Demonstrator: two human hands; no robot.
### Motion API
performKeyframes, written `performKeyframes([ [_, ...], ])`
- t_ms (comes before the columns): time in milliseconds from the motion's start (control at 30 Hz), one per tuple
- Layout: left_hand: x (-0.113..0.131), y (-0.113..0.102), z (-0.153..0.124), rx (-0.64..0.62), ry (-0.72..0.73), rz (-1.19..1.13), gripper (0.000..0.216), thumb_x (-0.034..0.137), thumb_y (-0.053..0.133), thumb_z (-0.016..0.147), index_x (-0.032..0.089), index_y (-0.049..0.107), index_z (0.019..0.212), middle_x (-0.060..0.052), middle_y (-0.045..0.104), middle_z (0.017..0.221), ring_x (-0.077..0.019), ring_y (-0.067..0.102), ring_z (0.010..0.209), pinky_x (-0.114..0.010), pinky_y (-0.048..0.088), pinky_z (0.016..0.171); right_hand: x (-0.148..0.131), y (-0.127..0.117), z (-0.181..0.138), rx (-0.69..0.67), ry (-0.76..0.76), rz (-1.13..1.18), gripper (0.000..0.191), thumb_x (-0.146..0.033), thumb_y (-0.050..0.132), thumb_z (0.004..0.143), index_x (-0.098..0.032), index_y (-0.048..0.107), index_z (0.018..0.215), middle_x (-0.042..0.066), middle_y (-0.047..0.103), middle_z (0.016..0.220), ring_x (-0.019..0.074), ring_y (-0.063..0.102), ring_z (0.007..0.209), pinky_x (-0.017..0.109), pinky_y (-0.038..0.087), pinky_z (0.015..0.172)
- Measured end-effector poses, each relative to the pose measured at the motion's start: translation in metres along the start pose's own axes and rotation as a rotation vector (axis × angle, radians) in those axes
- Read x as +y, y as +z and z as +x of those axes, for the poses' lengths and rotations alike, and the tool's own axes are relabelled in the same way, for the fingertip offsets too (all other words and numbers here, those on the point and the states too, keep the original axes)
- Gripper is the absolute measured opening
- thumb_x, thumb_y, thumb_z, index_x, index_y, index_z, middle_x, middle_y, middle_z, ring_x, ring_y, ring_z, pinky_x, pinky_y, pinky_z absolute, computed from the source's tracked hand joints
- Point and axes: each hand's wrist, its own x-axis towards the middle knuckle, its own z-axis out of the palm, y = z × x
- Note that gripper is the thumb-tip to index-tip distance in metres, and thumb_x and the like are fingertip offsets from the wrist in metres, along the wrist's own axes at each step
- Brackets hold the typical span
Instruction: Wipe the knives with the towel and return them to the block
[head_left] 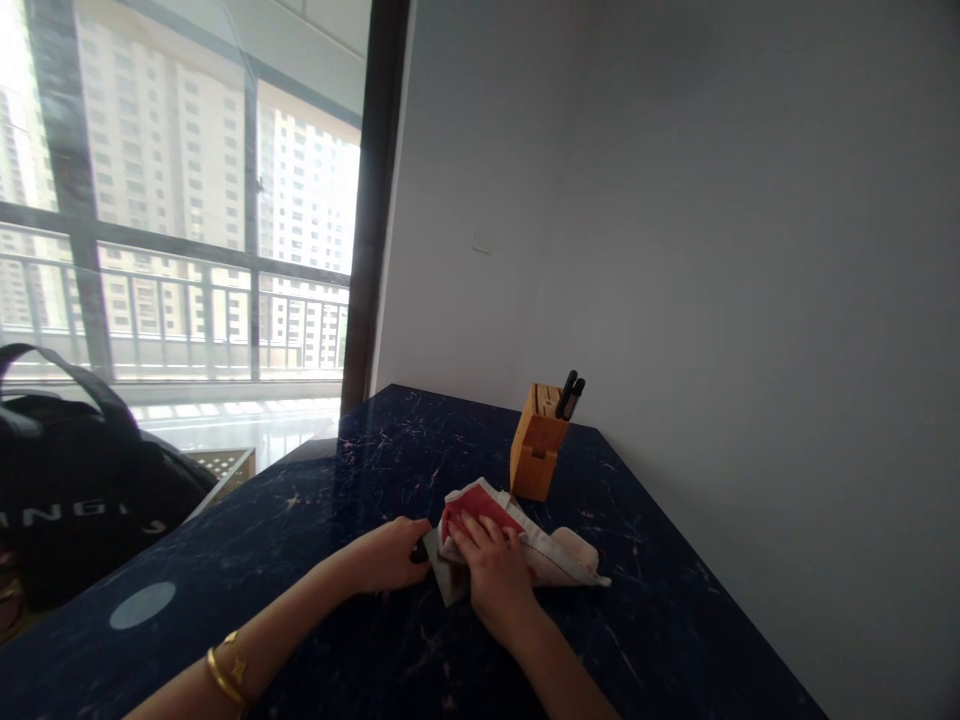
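Head view, the only one I have on my feed: two bare hands work over a dark blue table (637, 640) with a marbled surface. The left hand (401, 555) is closed around the dark handle of a knife; its fingers are curled in, though I cannot make out each one. The knife's broad grey blade (448, 582) points to the right and runs in under a red and white cloth (561, 568). The right hand (491, 560) lies on top of that cloth, fingers slightly apart and bent over it; its thumb is hidden, so I cannot tell whether it pinches from below. The cloth's loose end trails off to the right across the table.

Beyond the cloth, a wooden knife block (536, 450) stands upright, two black handles (570, 395) rising from its top. Whether cloth and block touch, I cannot tell. A black bag (67, 480) sits off to the left.

Finding: I judge the step in hand to be wiping the blade. In my assessment, the next move calls for a steady left grip, even pressure through the cloth, and right fingertips kept clear of the edge, much of which I cannot see.
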Motion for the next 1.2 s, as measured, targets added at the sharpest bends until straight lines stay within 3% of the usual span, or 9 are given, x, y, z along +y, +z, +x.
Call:
performKeyframes([
  [300, -0.002, -0.007, -0.006, -0.078, 0.028, -0.091, 0.019, 0.032, 0.047, 0.073, 0.019, 0.057, 0.084, 0.000, 0.065, 0.072, -0.0130, 0.061, 0.059, -0.018, 0.039, 0.048, 0.052, -0.005, 0.002, 0.139, 0.240, -0.108, 0.049, -0.013, 0.033, 0.081, -0.027, 0.038, 0.127, 0.000, 0.038, 0.134, 0.0229, 0.033, 0.114, 0.039, 0.023, 0.090],
  [433, -0.004, -0.008, -0.006, -0.120, -0.001, -0.141, 0.024, 0.034, 0.048, 0.073, 0.019, 0.056, 0.089, 0.001, 0.065, 0.071, -0.0112, 0.059, 0.049, -0.018, 0.039, 0.045, 0.057, -0.005, -0.001, 0.177, 0.276, -0.127, 0.046, -0.008, 0.033, 0.079, -0.022, 0.047, 0.120, 0.006, 0.053, 0.115, 0.0227, 0.042, 0.100, 0.035, 0.029, 0.085],
  [533, -0.005, -0.008, -0.006, -0.123, -0.024, -0.163, 0.027, 0.036, 0.049, 0.072, 0.019, 0.056, 0.092, 0.000, 0.066, 0.075, -0.0119, 0.059, 0.049, -0.018, 0.039, 0.043, 0.055, -0.004, -0.001, 0.193, 0.275, -0.128, 0.042, -0.004, 0.033, 0.077, -0.018, 0.054, 0.110, 0.008, 0.055, 0.103, 0.0223, 0.044, 0.096, 0.032, 0.031, 0.084],
  [733, -0.006, -0.008, -0.004, -0.093, -0.041, -0.162, 0.027, 0.037, 0.051, 0.070, 0.019, 0.059, 0.089, 0.000, 0.065, 0.074, -0.0142, 0.061, 0.056, -0.019, 0.040, 0.045, 0.042, -0.008, -0.002, 0.149, 0.233, -0.106, 0.047, 0.004, 0.036, 0.067, -0.009, 0.051, 0.109, 0.012, 0.053, 0.101, 0.0229, 0.044, 0.094, 0.030, 0.032, 0.084],
  [900, -0.009, -0.004, -0.001, -0.076, -0.047, -0.161, 0.030, 0.036, 0.054, 0.067, 0.018, 0.059, 0.090, -0.001, 0.065, 0.078, -0.0157, 0.061, 0.064, -0.019, 0.041, 0.050, 0.028, -0.011, -0.007, 0.080, 0.155, 0.003, 0.045, 0.003, 0.037, 0.066, -0.011, 0.049, 0.107, 0.011, 0.052, 0.102, 0.0215, 0.045, 0.094, 0.029, 0.034, 0.082],
  [1200, -0.008, -0.002, 0.000, -0.043, -0.034, -0.150, 0.022, 0.035, 0.052, 0.067, 0.017, 0.058, 0.080, 0.001, 0.064, 0.070, -0.0142, 0.059, 0.064, -0.018, 0.037, 0.050, -0.015, -0.016, -0.016, 0.027, -0.158, 0.208, 0.030, -0.007, 0.041, 0.069, -0.018, 0.049, 0.095, 0.005, 0.053, 0.098, 0.0165, 0.045, 0.093, 0.027, 0.032, 0.085],
])
